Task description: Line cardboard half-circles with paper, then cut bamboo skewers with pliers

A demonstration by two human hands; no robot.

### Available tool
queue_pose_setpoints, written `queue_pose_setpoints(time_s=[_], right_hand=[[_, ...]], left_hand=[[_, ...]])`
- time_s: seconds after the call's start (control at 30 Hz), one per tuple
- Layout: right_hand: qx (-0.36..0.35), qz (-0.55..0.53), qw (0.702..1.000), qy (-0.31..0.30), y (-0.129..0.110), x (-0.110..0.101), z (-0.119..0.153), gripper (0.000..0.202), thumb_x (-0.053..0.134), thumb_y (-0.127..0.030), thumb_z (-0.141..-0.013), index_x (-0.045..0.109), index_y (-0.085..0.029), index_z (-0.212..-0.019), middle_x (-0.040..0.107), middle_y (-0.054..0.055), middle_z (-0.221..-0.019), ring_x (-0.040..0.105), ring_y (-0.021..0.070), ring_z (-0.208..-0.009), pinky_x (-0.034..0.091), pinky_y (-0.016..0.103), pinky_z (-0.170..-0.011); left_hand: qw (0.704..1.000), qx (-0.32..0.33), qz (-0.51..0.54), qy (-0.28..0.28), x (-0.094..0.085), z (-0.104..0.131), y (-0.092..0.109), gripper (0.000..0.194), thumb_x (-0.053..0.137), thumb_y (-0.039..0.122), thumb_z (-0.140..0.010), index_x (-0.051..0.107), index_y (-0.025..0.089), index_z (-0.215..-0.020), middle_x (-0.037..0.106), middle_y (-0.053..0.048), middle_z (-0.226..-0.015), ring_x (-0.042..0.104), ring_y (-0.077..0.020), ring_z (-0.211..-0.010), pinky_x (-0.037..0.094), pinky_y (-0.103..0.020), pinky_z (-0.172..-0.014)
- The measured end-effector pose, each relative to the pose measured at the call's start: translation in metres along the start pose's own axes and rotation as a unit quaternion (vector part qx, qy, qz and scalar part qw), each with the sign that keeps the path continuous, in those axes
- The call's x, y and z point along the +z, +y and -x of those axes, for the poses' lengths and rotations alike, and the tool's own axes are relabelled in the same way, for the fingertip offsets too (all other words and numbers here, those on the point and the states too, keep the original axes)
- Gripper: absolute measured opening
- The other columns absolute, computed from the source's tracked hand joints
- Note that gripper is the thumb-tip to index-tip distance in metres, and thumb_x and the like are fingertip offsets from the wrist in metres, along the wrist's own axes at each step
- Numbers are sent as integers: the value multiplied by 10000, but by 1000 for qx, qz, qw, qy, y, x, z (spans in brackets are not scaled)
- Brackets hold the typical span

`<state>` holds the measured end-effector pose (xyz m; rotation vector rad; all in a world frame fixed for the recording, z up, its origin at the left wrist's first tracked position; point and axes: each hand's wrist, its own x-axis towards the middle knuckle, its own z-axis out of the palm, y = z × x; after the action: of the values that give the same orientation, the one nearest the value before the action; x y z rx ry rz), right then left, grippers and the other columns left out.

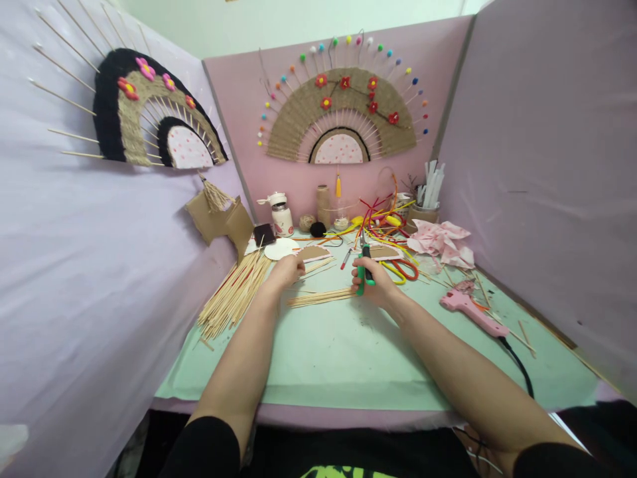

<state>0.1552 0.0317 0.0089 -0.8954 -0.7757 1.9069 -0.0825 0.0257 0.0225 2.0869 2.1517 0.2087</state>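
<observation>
My right hand [377, 284] is closed around a pair of pliers [360, 279] with green and black handles, their jaws pointing away from me. My left hand [288, 271] has its fingers curled together; what they hold, if anything, is hidden. Just past those fingertips lie a few short wooden sticks [318, 267]. A small row of longer wooden sticks [318, 299] rests on the table between the hands, its right end reaching my right hand. Left of my left hand is a large pile of wooden skewers [239, 292]. Behind the hands lie two cardboard half-circles [314, 253] with pale edging.
A pink glue gun [472, 311] with a black cord lies at right. Crumpled pink fabric [442, 242] and tangled coloured pipe cleaners [381, 216] are at the back, near a white bottle [282, 218] and twine spool [323, 206]. Decorated fans [293, 126] hang on the side and back panels.
</observation>
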Motion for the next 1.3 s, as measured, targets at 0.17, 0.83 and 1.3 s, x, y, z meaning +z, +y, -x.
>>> queue_pose_setpoints(time_s=[0.17, 0.83, 1.3], right_hand=[[12, 5, 1000, -8, 0, 0, 0, 162, 652, -264, -662, 523, -185, -722, 477, -47, -552, 394, 66, -440, 346, 220, -411], [-65, -5, 998, -22, -7, 3, 5, 260, 697, -287, -614, 479, -201, -726, 484, -53, -593, 417, 66, -458, 355, 229, -446], [-52, -15, 998, -14, -2, 1, 2, 272, 709, -262, -612, 485, -201, -755, 500, -48, -601, 413, 68, -468, 362, 223, -442]], left_hand=[[990, 54, 19, -130, -3, 3, -6, 180, 666, 179, -587, 721, 188, -758, 693, -14, -786, 596, -154, -715, 417, -217, -628], [944, 172, 245, 136, -39, -61, 82, 546, 607, 191, -792, 468, 127, -1316, 534, -139, -1325, 568, -197, -1103, 425, -301, -950], [986, 113, 119, -2, 15, 22, 38, 152, 552, 201, -748, 694, 159, -781, 696, -45, -819, 603, -174, -759, 440, -263, -688]])
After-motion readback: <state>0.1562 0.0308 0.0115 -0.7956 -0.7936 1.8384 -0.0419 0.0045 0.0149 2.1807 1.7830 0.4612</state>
